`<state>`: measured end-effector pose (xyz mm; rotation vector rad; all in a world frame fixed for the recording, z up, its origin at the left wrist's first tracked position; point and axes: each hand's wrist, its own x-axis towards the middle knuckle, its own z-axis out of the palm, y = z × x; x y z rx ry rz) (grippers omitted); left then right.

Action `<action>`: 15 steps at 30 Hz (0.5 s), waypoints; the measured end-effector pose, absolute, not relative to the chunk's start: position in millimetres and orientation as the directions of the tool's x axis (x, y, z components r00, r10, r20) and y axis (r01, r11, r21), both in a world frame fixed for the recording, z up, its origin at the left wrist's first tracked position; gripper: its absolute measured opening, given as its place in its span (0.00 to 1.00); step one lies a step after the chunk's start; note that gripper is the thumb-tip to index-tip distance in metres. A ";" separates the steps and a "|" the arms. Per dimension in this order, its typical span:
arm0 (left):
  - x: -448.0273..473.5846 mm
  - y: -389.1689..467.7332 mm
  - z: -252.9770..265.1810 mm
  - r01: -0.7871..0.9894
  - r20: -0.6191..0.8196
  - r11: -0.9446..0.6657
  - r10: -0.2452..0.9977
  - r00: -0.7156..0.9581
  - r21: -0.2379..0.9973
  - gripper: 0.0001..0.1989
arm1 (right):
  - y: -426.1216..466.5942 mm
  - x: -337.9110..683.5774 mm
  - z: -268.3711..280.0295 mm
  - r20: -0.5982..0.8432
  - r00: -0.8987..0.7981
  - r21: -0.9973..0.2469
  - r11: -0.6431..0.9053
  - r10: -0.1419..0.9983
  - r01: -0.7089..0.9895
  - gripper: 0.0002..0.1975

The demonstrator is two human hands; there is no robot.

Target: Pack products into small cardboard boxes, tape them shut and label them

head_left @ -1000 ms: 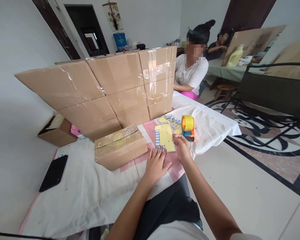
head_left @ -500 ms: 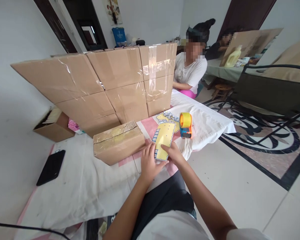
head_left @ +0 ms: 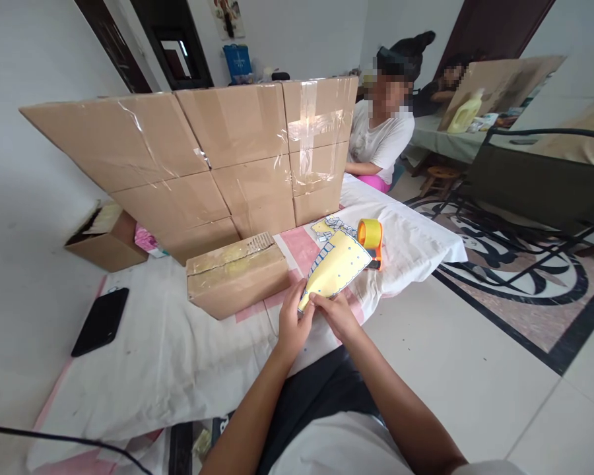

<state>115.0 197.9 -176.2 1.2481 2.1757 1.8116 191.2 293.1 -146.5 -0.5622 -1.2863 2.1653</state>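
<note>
A yellow paper cutout (head_left: 337, 264) with blue outlines and a strip of blue squares along one edge is held above the table, its near end bent into a curl. My left hand (head_left: 296, 318) pinches that near end from the left. From the right, my right hand (head_left: 335, 313) grips the same end, thumb on top. Beyond it, more yellow and grey-white paper cutouts (head_left: 330, 226) lie on the cloth, partly covered. A tape dispenser (head_left: 370, 239) with a yellow roll and orange frame stands just right of the cutout's far end.
A long cardboard box (head_left: 237, 274) lies left of my hands, before a tall cardboard partition (head_left: 250, 152). A black phone-like slab (head_left: 100, 321) rests at the left. A person (head_left: 383, 135) sits beyond the partition; a folding chair (head_left: 539, 175) stands right.
The cutout has been lifted and turned, its far end swinging right and its near end now curled. Both hands have closed together on that near end.
</note>
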 end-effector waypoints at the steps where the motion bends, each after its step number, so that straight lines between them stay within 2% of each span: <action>1: 114.5 196.6 -175.7 0.520 0.428 -0.023 0.599 -0.677 0.854 0.23 | 293.4 191.1 -147.1 -0.069 -0.757 -0.894 -0.377 0.650 -0.241 0.17; 9: 108.9 194.6 -171.5 0.398 0.377 -0.087 0.553 -0.743 0.913 0.17 | 294.9 194.6 -151.8 -0.036 -0.736 -0.946 -0.261 0.676 -0.194 0.15; 15: 110.4 190.6 -168.9 0.406 0.387 -0.082 0.518 -0.763 0.910 0.12 | 293.5 195.4 -155.3 0.020 -0.733 -0.963 -0.183 0.680 -0.196 0.17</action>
